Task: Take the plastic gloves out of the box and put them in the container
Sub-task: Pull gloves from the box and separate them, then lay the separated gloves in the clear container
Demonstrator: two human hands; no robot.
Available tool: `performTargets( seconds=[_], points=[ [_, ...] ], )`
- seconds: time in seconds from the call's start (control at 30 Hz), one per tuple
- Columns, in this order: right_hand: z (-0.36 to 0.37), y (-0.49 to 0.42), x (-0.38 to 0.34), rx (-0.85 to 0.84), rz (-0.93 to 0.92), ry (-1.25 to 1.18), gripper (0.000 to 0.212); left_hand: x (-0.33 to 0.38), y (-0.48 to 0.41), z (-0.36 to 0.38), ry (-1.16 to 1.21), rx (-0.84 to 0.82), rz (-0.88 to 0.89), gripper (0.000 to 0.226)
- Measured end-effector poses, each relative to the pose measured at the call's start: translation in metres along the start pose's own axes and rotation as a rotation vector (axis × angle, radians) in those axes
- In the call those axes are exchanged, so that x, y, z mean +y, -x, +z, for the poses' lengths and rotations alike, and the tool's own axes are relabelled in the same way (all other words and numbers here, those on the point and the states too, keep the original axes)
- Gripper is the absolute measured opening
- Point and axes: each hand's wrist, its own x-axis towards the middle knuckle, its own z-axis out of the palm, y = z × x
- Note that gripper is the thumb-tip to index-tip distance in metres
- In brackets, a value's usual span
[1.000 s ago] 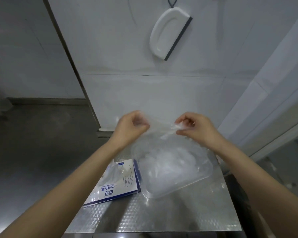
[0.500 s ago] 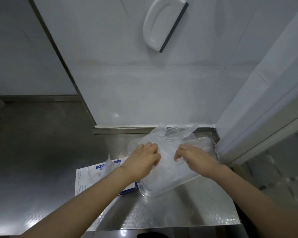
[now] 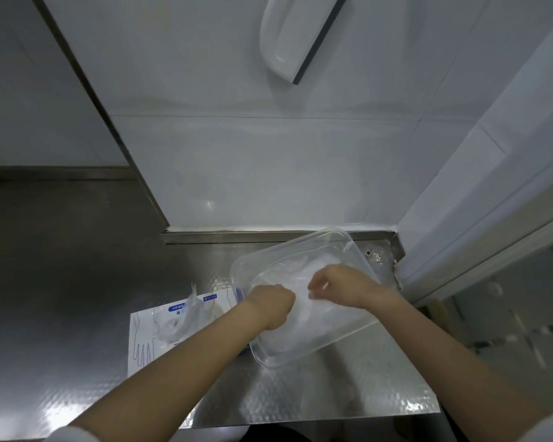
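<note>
A clear plastic container (image 3: 304,357) lies on the steel counter, filled with crumpled transparent plastic gloves (image 3: 300,269). Both my hands are down inside it. My left hand (image 3: 273,306) is curled into a fist on the glove pile near the container's left side. My right hand (image 3: 339,283) has its fingers curled, pinching the thin film beside it. The white and blue glove box (image 3: 144,339) lies flat to the left of the container, partly under my left forearm. A loose glove (image 3: 189,309) sticks up out of its opening.
The embossed steel counter (image 3: 332,393) ends at a front edge close to me and at a white tiled wall behind. A white squeegee (image 3: 288,36) hangs on that wall. A white door frame (image 3: 479,193) stands at the right.
My hands, which held a glove stretched above the container, have come down into it with the glove. The camera has tilted downward.
</note>
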Motion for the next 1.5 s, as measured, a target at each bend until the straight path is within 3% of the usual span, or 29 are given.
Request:
performTargets(
  seconds=[0.07, 0.1, 0.2, 0.3, 0.47, 0.73, 0.87, 0.97, 1.07, 1.17, 1.27, 1.37, 1.5],
  points=[
    [0.006, -0.006, -0.008, 0.259, -0.023, 0.053, 0.022, 0.003, -0.005, 0.004, 0.005, 0.155, -0.05, 0.035],
    [0.011, -0.01, -0.011, 0.287, -0.045, 0.103, 0.022, 0.004, -0.008, 0.007, -0.006, 0.195, -0.088, 0.043],
    [0.03, -0.022, -0.015, 0.122, -0.082, 0.218, 0.046, 0.008, -0.017, 0.02, -0.051, 0.145, -0.226, 0.066],
    [0.04, -0.032, -0.007, -0.003, -0.008, 0.225, 0.077, 0.008, -0.026, 0.031, -0.08, 0.043, -0.262, 0.075],
    [0.042, -0.037, 0.008, -0.086, 0.077, 0.334, 0.095, 0.001, -0.031, 0.036, -0.179, -0.086, -0.201, 0.086],
    [0.043, -0.031, 0.017, -0.105, 0.168, 0.364, 0.093, -0.005, -0.032, 0.03, -0.306, -0.146, -0.134, 0.085],
    [0.031, -0.02, 0.005, -0.074, 0.165, 0.39, 0.063, -0.009, -0.025, 0.02, -0.26, -0.156, -0.101, 0.067],
    [0.023, -0.005, -0.016, 0.131, 0.05, 0.315, 0.042, -0.011, -0.004, 0.002, -0.173, 0.008, -0.024, 0.044],
    [0.024, 0.011, -0.047, 0.414, -0.138, 0.086, 0.031, -0.021, 0.03, -0.012, -0.033, 0.365, 0.039, 0.037],
    [0.032, 0.02, -0.083, 0.505, -0.252, -0.078, 0.03, -0.044, 0.067, -0.009, 0.288, 0.708, 0.032, 0.026],
    [0.041, 0.02, -0.114, 0.517, -0.354, -0.121, 0.031, -0.079, 0.091, 0.015, 0.494, 0.956, -0.159, 0.025],
    [0.051, 0.014, -0.141, 0.448, -0.457, -0.045, 0.032, -0.106, 0.102, 0.045, 0.621, 0.904, -0.388, 0.034],
    [0.069, -0.003, -0.167, 0.313, -0.61, 0.115, 0.042, -0.125, 0.114, 0.086, 0.683, 0.697, -0.477, 0.045]
  ],
)
